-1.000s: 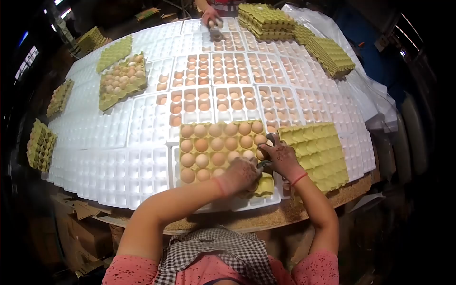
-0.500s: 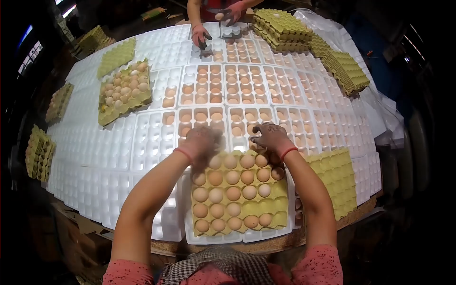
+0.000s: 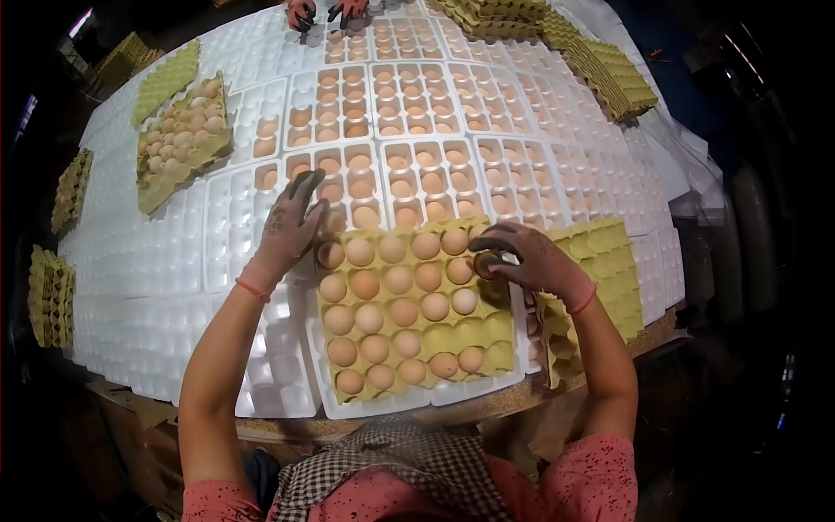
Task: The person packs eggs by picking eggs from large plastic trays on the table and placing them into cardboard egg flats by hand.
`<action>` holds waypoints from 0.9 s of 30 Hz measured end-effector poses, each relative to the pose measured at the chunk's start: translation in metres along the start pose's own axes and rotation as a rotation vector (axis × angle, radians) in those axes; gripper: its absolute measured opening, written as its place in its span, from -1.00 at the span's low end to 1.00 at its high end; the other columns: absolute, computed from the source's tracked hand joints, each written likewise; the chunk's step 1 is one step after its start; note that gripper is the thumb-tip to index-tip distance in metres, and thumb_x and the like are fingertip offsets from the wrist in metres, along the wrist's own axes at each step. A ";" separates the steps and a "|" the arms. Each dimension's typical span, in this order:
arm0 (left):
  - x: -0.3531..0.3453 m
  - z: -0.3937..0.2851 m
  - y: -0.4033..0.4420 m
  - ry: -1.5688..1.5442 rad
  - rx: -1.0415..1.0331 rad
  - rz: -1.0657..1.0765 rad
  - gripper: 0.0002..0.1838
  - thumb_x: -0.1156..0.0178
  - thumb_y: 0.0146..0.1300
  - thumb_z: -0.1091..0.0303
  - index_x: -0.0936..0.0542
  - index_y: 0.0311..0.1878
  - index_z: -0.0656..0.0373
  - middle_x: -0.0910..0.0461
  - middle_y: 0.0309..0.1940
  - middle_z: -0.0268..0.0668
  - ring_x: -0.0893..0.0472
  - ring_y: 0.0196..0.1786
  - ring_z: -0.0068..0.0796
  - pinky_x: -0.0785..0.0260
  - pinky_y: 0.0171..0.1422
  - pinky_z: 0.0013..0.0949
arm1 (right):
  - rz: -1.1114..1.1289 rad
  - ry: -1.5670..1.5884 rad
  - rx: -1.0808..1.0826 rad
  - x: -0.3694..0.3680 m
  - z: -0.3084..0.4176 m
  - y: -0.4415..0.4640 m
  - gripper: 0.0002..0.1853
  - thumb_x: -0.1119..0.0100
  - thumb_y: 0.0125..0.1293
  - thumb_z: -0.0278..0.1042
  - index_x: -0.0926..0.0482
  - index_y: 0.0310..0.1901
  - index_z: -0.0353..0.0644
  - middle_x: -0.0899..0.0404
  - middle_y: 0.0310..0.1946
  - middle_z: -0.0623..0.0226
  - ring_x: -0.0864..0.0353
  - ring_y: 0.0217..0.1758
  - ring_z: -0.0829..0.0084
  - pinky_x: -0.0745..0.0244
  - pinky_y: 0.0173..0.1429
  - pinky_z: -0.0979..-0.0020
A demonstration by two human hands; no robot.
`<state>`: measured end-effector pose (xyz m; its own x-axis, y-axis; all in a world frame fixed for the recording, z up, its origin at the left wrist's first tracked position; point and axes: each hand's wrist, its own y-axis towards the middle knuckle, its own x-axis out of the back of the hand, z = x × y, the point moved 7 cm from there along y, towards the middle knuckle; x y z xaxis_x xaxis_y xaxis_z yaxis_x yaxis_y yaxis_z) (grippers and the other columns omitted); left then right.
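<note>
A yellow pulp egg tray (image 3: 470, 337), mostly filled with brown eggs, lies in front of me on top of white plastic trays. My right hand (image 3: 535, 261), in a grey-palmed glove, reaches over its right edge, with thumb and fingers around an egg (image 3: 489, 264) in the tray. My left hand (image 3: 294, 217), gloved too, hovers past the tray's far left corner with fingers stretched out and apart. It is above a white plastic tray (image 3: 380, 178) whose cells hold eggs. No egg shows in the left hand.
White plastic trays cover the table, many cells holding eggs. A second pulp tray with eggs (image 3: 204, 161) lies tilted at left. Pulp tray stacks (image 3: 609, 83) stand at back right, and yellow pulp trays (image 3: 600, 261) lie at right. Across the table are another person's gloved hands (image 3: 348, 10).
The view has shifted, moving the scene up and left. My left hand has spread its fingers above the white tray. My right hand has drawn back from the white tray to an egg in the pulp tray.
</note>
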<state>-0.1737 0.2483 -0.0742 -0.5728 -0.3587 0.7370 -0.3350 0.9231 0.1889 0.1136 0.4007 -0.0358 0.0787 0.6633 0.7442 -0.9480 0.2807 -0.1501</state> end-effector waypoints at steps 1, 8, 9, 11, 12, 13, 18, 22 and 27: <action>0.005 -0.018 -0.003 0.026 -0.006 -0.065 -0.52 -0.07 0.41 0.45 -0.38 0.39 0.20 -0.42 0.34 -0.07 -0.41 0.39 -0.07 -0.26 0.44 -0.18 | 0.037 -0.136 0.057 -0.009 0.008 -0.017 -0.61 -0.26 0.20 -0.34 -0.58 0.10 -0.06 -0.58 0.04 0.20 -0.56 0.12 0.12 -0.43 0.27 0.15; -0.096 -0.141 -0.043 0.279 -0.401 0.288 -0.49 -0.23 0.24 0.16 -0.50 0.26 0.04 -0.50 0.10 -0.12 -0.47 0.20 -0.07 -0.31 0.31 -0.03 | -0.359 -0.011 0.045 -0.024 -0.036 -0.039 -0.67 -0.17 0.28 -0.40 -0.53 0.09 -0.10 -0.52 0.08 0.18 -0.54 0.14 0.26 -0.43 0.30 0.21; -0.108 -0.141 -0.047 0.379 -0.403 0.349 -0.53 -0.23 0.23 0.17 -0.53 0.21 0.03 -0.51 0.07 -0.14 -0.46 0.18 -0.09 -0.31 0.31 -0.04 | -0.476 0.547 0.016 -0.011 -0.048 -0.043 -0.70 -0.14 0.32 -0.42 -0.52 0.08 -0.14 -0.52 0.05 0.22 -0.54 0.12 0.36 -0.46 0.27 0.27; -0.113 -0.147 -0.045 0.434 -0.382 0.378 -0.55 -0.23 0.22 0.20 -0.54 0.19 0.03 -0.51 0.07 -0.16 -0.47 0.17 -0.10 -0.31 0.30 -0.05 | -0.561 0.623 0.037 0.002 -0.074 -0.040 -0.65 -0.22 0.30 -0.36 -0.49 0.11 -0.15 -0.48 0.04 0.27 -0.59 -0.01 0.39 -0.53 0.14 0.36; -0.116 -0.147 -0.045 0.483 -0.357 0.413 -0.58 -0.22 0.22 0.23 -0.56 0.16 0.02 -0.51 0.08 -0.17 -0.47 0.16 -0.11 -0.32 0.30 -0.06 | -0.465 0.334 -0.040 0.008 -0.054 -0.032 -0.60 -0.28 0.26 -0.30 -0.50 0.12 -0.11 -0.48 0.06 0.25 -0.60 -0.01 0.32 -0.53 0.13 0.34; -0.114 -0.151 -0.045 0.487 -0.360 0.416 -0.58 -0.22 0.22 0.23 -0.56 0.16 0.02 -0.51 0.08 -0.17 -0.47 0.16 -0.11 -0.32 0.30 -0.06 | -0.366 0.048 -0.119 0.012 -0.033 -0.024 -0.56 -0.34 0.22 -0.24 -0.50 0.13 -0.07 -0.47 0.08 0.23 -0.62 -0.01 0.25 -0.52 0.13 0.33; -0.086 -0.088 -0.015 -0.763 0.182 0.072 -0.65 -0.19 0.31 0.36 -0.53 0.15 0.10 -0.51 -0.07 -0.23 -0.57 -0.05 -0.36 -0.47 0.09 -0.37 | -0.057 -0.458 -0.100 -0.010 -0.049 0.010 -0.41 -0.39 0.15 -0.17 -0.46 0.22 -0.04 -0.51 0.20 0.22 -0.63 0.11 0.21 -0.54 0.11 0.22; -0.071 -0.112 0.021 0.073 0.158 0.331 -0.52 -0.31 0.23 0.07 -0.49 0.09 0.18 -0.59 -0.04 -0.10 -0.65 -0.04 -0.26 -0.50 0.02 -0.24 | -0.372 0.432 -0.066 0.004 -0.086 0.009 -0.47 -0.29 0.20 -0.30 -0.49 0.24 -0.07 -0.63 0.03 0.12 -0.65 0.07 0.30 -0.57 0.09 0.30; -0.135 -0.135 0.019 0.552 -0.236 0.504 -0.53 -0.17 0.16 0.29 -0.51 0.13 0.32 -0.69 -0.20 -0.11 -0.70 -0.12 -0.12 -0.51 -0.02 -0.14 | 0.002 -0.592 -0.055 -0.028 -0.012 0.052 -0.50 -0.42 0.10 -0.06 -0.61 0.11 0.08 -0.46 0.21 0.10 -0.65 0.04 0.16 -0.53 0.14 0.17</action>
<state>-0.0019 0.3335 -0.0828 -0.1378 0.1752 0.9748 0.0697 0.9835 -0.1669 0.0659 0.4044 -0.0722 -0.1234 0.1688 0.9779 -0.9294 0.3258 -0.1735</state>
